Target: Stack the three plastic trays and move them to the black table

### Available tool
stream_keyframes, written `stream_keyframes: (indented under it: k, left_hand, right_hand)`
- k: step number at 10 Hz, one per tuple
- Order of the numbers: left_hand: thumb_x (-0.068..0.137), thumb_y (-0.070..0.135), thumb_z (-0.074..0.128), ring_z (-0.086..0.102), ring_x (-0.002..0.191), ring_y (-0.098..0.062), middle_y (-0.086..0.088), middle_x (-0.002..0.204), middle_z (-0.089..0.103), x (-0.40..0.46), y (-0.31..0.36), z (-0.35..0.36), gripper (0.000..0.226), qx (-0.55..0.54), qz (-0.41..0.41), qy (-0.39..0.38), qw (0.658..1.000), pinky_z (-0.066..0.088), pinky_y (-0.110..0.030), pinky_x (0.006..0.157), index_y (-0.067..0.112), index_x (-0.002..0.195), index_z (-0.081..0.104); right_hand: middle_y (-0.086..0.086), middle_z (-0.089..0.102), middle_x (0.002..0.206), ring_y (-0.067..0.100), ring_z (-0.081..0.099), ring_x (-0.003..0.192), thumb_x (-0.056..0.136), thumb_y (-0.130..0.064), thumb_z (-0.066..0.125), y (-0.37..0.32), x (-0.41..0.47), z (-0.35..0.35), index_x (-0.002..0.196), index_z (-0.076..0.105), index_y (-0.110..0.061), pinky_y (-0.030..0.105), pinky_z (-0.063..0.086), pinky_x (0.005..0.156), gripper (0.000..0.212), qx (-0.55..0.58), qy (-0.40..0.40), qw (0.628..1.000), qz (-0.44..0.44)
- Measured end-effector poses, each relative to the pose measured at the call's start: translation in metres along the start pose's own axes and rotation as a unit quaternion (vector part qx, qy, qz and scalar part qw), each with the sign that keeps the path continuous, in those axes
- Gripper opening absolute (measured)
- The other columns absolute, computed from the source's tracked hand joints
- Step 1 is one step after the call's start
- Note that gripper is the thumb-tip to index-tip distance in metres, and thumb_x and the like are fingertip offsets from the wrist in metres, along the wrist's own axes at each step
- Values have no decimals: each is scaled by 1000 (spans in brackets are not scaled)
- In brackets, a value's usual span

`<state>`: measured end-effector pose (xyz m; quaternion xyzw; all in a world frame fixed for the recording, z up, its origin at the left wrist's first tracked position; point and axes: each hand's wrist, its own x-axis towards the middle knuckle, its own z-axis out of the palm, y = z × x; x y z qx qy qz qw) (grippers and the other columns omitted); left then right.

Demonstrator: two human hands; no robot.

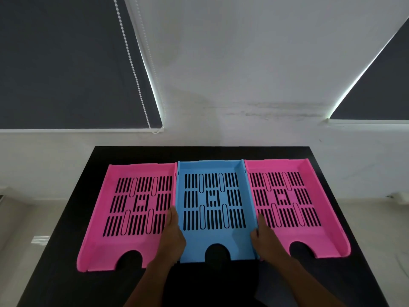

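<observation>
Both of our hands press against the long side walls of the blue tray [213, 240], one on each side: our left hand [173, 237] lies flat along its left wall with fingers stretched forward, and our right hand [264, 237] lies along its right wall the same way, thumb at the edge, so we clamp the tray between two flat palms rather than curling fingers around it. We count three plastic trays in all, one blue and two pink, lined up side by side on the black table [221, 282] with their notched front edges toward us. Just left of the blue one sits the left pink tray [115, 247], its right wall touching or nearly touching the blue tray's wall where our left hand rests; just right sits the right pink tray [327, 238], equally close. Each tray has a slotted floor. Beyond the table rises a white wall [232, 63] with two dark roller blinds, one blind [62, 63] at far left with a bead chain [130, 63], and a second blind [380, 85] at far right
</observation>
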<state>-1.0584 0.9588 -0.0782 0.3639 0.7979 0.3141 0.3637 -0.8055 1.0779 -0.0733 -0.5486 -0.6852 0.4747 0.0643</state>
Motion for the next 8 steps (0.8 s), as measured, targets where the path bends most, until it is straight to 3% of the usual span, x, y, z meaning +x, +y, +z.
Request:
stream_keyframes:
  k: [1, 2, 3, 4, 5, 6, 7, 8]
  left_hand:
    - [94, -8, 37, 5, 145, -12, 3, 162, -9, 4, 1, 0, 78, 4, 1, 0, 1000, 12, -5, 106, 16, 152, -8]
    - [93, -9, 37, 5, 147, -15, 2, 163, -8, 10, 3, 0, 79, 4, 1, -3, 1000, 3, -21, 111, 17, 153, -7]
    - [93, -10, 38, 4, 144, -12, 2, 162, -9, 17, 6, -1, 80, 19, 3, -6, 1000, 2, -22, 109, 16, 152, -8]
    - [93, -10, 38, 4, 148, -18, -1, 162, -10, 25, 8, -4, 80, 34, 14, -15, 999, 0, -23, 109, 14, 152, -10]
    - [93, -10, 38, 1, 148, -18, -2, 163, -10, 28, 9, -6, 80, 37, 18, -27, 999, -1, -23, 110, 13, 152, -10]
    - [94, -7, 40, 5, 149, -21, -5, 163, -5, 27, 10, -6, 77, 40, 19, -15, 999, 6, -29, 116, 13, 153, -5]
    - [96, 6, 44, 10, 149, -23, -4, 164, 3, 19, 14, -5, 73, 35, 14, 33, 999, 17, -41, 120, 16, 154, 1]
    - [98, 21, 45, 2, 149, -16, 2, 163, 4, 0, 20, 5, 68, 78, 81, 86, 990, 12, -39, 120, 19, 154, 6]
  right_hand:
    - [15, 65, 89, 25, 64, 63, 99, -6, 44, -3, 2, 0, 126, 37, -13, 34, 57, 55, 29, 4, 3, 1000, 1]
    - [17, 65, 90, 22, 65, 68, 98, -6, 44, -2, 5, -1, 121, 38, -12, 38, 60, 59, 24, 9, 2, 1000, 2]
    - [14, 65, 92, 25, 68, 72, 99, -6, 45, -8, 6, -6, 125, 36, -10, 32, 59, 59, 28, 10, -3, 1000, 5]
    - [22, 65, 101, 37, 69, 87, 99, -9, 45, -10, 11, -8, 128, 34, -12, 49, 61, 70, 31, 16, -1, 1000, 8]
    - [23, 65, 102, 39, 69, 88, 99, -12, 45, -11, 11, -9, 133, 32, -13, 52, 60, 70, 36, 13, -3, 1000, 12]
    - [14, 67, 97, 31, 70, 81, 100, -12, 44, -6, 12, -10, 129, 36, -10, 44, 62, 67, 31, 17, -1, 1000, 6]
    - [9, 67, 109, 19, 71, 90, 100, -11, 44, -12, 2, -13, 129, 40, -12, 40, 63, 75, 29, 31, 7, 999, 2]
    - [0, 57, 131, 10, 64, 99, 100, -9, 46, -26, -10, -18, 140, 36, -14, 24, 61, 76, 42, 48, 42, 998, -18]
